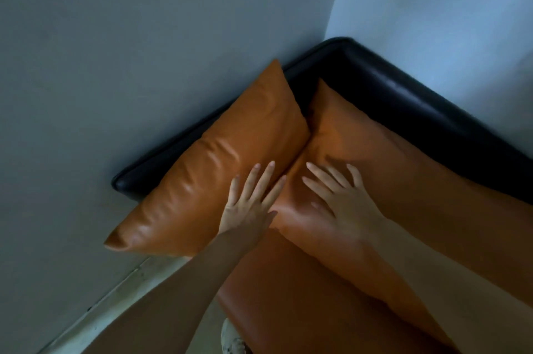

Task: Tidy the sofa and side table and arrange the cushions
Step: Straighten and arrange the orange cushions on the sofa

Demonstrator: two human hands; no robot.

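Head view, looking down into the sofa corner (389, 88), black frame against grey walls (144, 65).

Two orange leather-look cushions meet in the corner. Left cushion (219, 163) leans on the sofa's black side rail, long edge running from the corner out toward the lower left, its outer tip (115, 242) overhanging the end of the rail. Right cushion (375, 169) leans on the black back rail and runs off frame to the right. The two touch along a seam that goes from the corner down toward the hands.

Left hand (248, 209): no grip, fingers straight and spread, palm flat on the lower inner end of the left cushion, fingertips pointing up at the seam. The cushion lies under and mostly left of the hand.

Right hand (343, 203): no grip either, fingers straight and splayed, palm flat on the lower inner end of the right cushion, just across the seam. The cushion lies under the hand and extends up and to the right of it.

Hands are near each other, one either side of the seam, not touching. Both forearms come in from the bottom of the frame.

Orange seat (288, 296) shows below the cushions, between the forearms. Pale floor strip (115, 304) along the wall at lower left. Something light and mottled at the bottom edge (233, 342), can't tell what.
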